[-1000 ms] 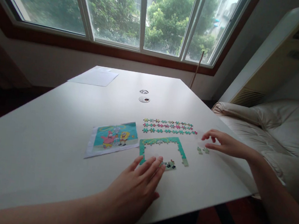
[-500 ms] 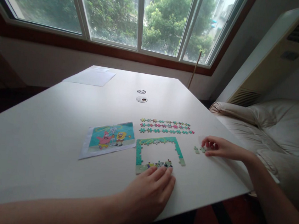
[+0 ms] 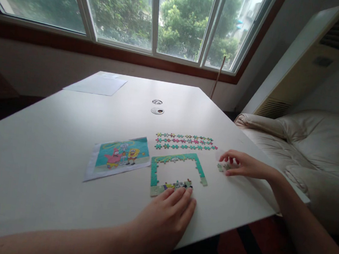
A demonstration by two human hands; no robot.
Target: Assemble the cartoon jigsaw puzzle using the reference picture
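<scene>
A partly built jigsaw frame (image 3: 176, 170) with a green border lies on the white table (image 3: 66, 132). My left hand (image 3: 164, 217) lies flat, fingers stretched, its fingertips touching the frame's near edge. My right hand (image 3: 238, 164) rests to the right of the frame, fingers curled over two loose green pieces (image 3: 222, 167). Three rows of loose pieces (image 3: 184, 142) are laid out behind the frame. A cartoon reference picture (image 3: 119, 157) lies left of it.
A sheet of paper (image 3: 97, 84) lies at the far left of the table. Two round cable ports (image 3: 157, 106) sit mid-table. A cream sofa (image 3: 307, 145) stands right of the table, a wide window (image 3: 157, 16) behind. The table's near edge runs just past my left hand.
My left hand slid right and back off the frame to its near edge. My right hand dropped from beside the rows onto the two loose pieces and curled over them.
</scene>
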